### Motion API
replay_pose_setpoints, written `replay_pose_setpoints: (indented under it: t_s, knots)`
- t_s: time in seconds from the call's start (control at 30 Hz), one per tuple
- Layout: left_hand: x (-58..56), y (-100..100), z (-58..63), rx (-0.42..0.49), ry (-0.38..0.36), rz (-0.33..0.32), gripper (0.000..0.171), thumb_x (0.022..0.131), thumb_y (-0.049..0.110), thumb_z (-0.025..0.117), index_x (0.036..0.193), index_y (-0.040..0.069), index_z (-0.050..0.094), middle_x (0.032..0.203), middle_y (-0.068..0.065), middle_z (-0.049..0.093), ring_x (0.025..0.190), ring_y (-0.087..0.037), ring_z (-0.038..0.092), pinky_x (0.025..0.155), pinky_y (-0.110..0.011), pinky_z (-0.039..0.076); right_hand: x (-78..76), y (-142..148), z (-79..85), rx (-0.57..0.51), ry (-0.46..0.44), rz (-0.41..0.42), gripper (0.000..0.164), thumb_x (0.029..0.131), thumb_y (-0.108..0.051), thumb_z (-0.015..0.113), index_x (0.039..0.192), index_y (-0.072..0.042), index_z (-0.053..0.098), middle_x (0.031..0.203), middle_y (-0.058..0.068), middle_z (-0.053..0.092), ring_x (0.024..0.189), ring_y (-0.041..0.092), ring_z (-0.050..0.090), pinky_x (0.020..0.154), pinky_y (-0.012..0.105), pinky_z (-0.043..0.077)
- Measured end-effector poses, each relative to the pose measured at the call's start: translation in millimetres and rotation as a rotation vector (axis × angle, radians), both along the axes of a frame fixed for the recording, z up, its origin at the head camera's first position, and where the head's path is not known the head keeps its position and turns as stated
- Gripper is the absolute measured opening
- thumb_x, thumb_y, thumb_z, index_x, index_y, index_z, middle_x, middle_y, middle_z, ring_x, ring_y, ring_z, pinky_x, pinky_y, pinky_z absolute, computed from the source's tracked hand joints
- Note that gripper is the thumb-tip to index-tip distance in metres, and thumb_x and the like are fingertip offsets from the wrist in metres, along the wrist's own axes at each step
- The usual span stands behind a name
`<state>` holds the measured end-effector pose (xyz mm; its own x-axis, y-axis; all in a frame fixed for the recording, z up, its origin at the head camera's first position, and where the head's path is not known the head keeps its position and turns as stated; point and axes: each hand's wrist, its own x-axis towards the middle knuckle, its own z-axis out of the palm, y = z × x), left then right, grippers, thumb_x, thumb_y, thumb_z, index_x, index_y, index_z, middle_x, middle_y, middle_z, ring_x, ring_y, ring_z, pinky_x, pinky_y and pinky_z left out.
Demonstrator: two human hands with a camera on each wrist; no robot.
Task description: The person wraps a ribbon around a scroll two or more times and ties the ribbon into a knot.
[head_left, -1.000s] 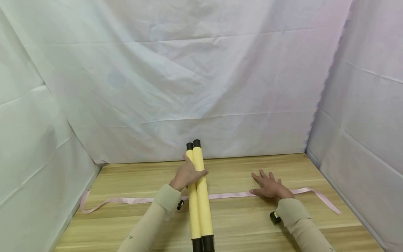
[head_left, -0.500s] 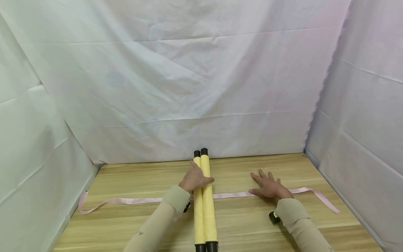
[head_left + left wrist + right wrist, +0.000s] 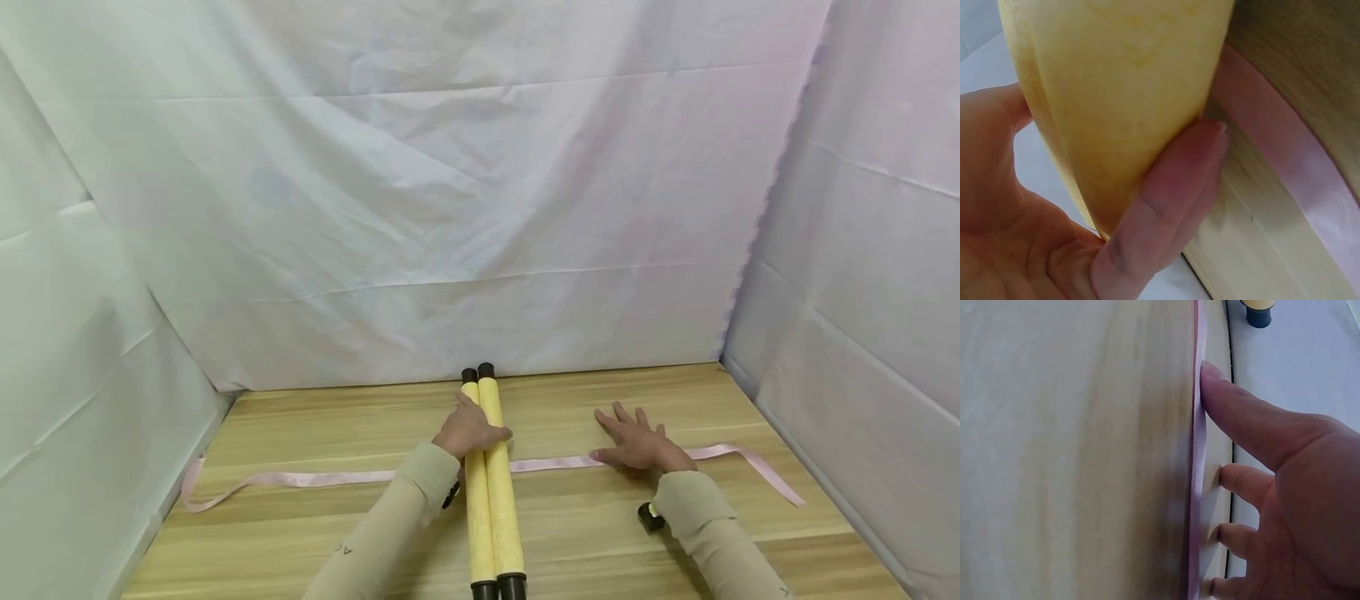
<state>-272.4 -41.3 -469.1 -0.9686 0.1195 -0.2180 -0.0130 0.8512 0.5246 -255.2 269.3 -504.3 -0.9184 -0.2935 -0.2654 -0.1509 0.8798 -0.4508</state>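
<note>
A yellow scroll (image 3: 504, 508), rolled into two side-by-side rolls with black end caps, points lengthwise away from me at the middle of the table. My left hand (image 3: 468, 429) grips it from the left, the thumb across the top. In the left wrist view, fingers and thumb curl round its yellow surface (image 3: 1122, 87). Beneath the scroll, a pink ribbon (image 3: 322, 479) runs crosswise over the table. My right hand (image 3: 641, 442) is spread on the table to the right, fingers apart. Its thumb touches the ribbon (image 3: 1198, 425) in the right wrist view.
The wood-grain table (image 3: 315, 533) is enclosed by a white cloth backdrop (image 3: 390, 208) at the back and both sides. The ribbon's left end curls by the left wall, and its right end bends toward me. A small black device (image 3: 651, 517) sits at my right wrist.
My left hand has moved the scroll to the right and lower in the view, close over the ribbon. My right hand stays in place on the table.
</note>
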Motion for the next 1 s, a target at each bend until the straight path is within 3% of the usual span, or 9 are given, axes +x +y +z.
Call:
replay_pose_setpoints:
  t_s: [0.13, 0.3, 0.57, 1.0]
  knots:
    - [-0.5, 1, -2.1, 0.001, 0.008, 0.012, 0.121, 0.073, 0.047, 0.072, 0.142, -0.019, -0.001, 0.105, -0.034, 0.063, 0.081, -0.035, 0.064, 0.067, -0.042, 0.056, -0.6, 0, -0.9, 0.005, 0.002, -0.001, 0.088, 0.085, -0.055, 0.057, 0.151, -0.009, 0.023, 0.155, 0.030, 0.002, 0.132, 0.059, -0.007, 0.094, 0.081, -0.002]
    - [-1.6, 2, -3.7, 0.000, 0.016, 0.003, 0.121, 0.073, 0.048, 0.072, 0.142, -0.020, -0.002, 0.107, -0.035, 0.062, 0.080, -0.035, 0.064, 0.066, -0.043, 0.056, -2.0, 1, -2.5, 0.008, 0.007, -0.009, 0.087, 0.085, -0.057, 0.057, 0.151, -0.011, 0.023, 0.155, 0.029, 0.003, 0.133, 0.058, -0.006, 0.095, 0.081, -0.002]
    - [-3.3, 3, -8.7, -0.018, 0.022, 0.006, 0.122, 0.068, 0.048, 0.074, 0.143, -0.018, 0.005, 0.083, -0.025, 0.065, 0.063, -0.028, 0.061, 0.056, -0.041, 0.055, -2.3, 2, -3.9, 0.014, 0.005, -0.011, 0.088, 0.084, -0.058, 0.057, 0.151, -0.012, 0.023, 0.155, 0.029, 0.003, 0.133, 0.058, -0.006, 0.094, 0.081, -0.001]
    - [-4.6, 10, -12.4, -0.141, 0.051, -0.003, 0.123, 0.068, 0.055, 0.070, 0.142, -0.019, 0.007, 0.060, -0.017, 0.062, 0.050, -0.023, 0.057, 0.049, -0.035, 0.050, -0.5, 0, -1.3, 0.013, 0.006, -0.007, 0.088, 0.085, -0.056, 0.058, 0.151, -0.009, 0.023, 0.154, 0.031, 0.003, 0.132, 0.059, -0.006, 0.094, 0.082, -0.001]
